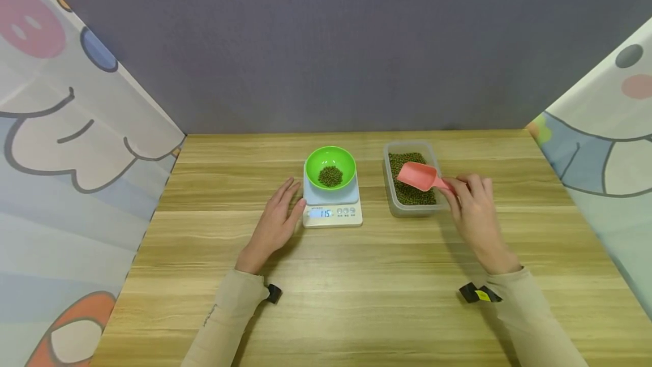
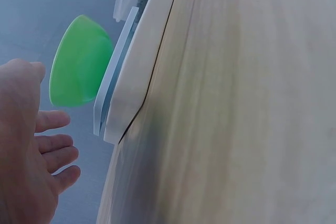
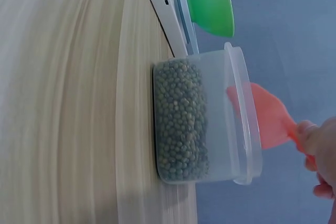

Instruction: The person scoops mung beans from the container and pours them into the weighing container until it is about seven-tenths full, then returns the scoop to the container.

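A person in beige sleeves (image 1: pixel 532 313) works at a wood-grained worktop (image 1: pixel 377 276), a flat white digital kitchen scale (image 1: pixel 332 197) in front of them. On the scale stands a round, bright green bowl (image 1: pixel 316 161) with a small heap of round greenish-brown beans (image 1: pixel 330 176) at its bottom. The lit display (image 1: pixel 321 213) shows the digits 1, 1 and 5; any decimal point is too small to make out from here.

To the right of the scale, near it, sits a rectangular translucent plastic container (image 1: pixel 414 209), partly filled with the same kind of beans. Farther to the scale's right, the right hand (image 1: pixel 477 217) grips the handle of a pink plastic scoop (image 1: pixel 419 175), holding it over the container, its tip just inside the rim and above the beans.

The left hand (image 1: pixel 275 222) is spread loosely with fingers extended, just left of the scale; whether the thumb touches its edge, I cannot tell. The two hands are well apart, one on either side of the scale. A plain grey wall (image 1: pixel 356 44) rises behind the scale.
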A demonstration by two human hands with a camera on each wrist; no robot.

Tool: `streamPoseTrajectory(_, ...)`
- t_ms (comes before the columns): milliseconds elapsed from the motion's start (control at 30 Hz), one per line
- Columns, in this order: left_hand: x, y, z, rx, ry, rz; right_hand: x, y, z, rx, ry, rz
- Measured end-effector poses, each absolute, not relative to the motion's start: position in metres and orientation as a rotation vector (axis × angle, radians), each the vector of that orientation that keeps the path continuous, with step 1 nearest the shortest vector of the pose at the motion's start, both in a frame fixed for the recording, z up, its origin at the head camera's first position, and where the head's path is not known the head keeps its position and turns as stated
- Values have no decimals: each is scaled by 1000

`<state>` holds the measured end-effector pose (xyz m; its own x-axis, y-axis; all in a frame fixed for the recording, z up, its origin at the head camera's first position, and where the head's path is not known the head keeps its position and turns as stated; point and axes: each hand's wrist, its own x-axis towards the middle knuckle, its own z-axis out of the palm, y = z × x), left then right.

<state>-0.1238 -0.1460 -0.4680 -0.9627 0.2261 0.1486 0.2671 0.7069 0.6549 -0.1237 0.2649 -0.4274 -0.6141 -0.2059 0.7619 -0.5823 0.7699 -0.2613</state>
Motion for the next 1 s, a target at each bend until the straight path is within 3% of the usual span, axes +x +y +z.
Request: streamPoseTrajectory(1000, -124, -147, -466, -401, -2864, -1104, -110, 268, -407, 558, -2501, 457)
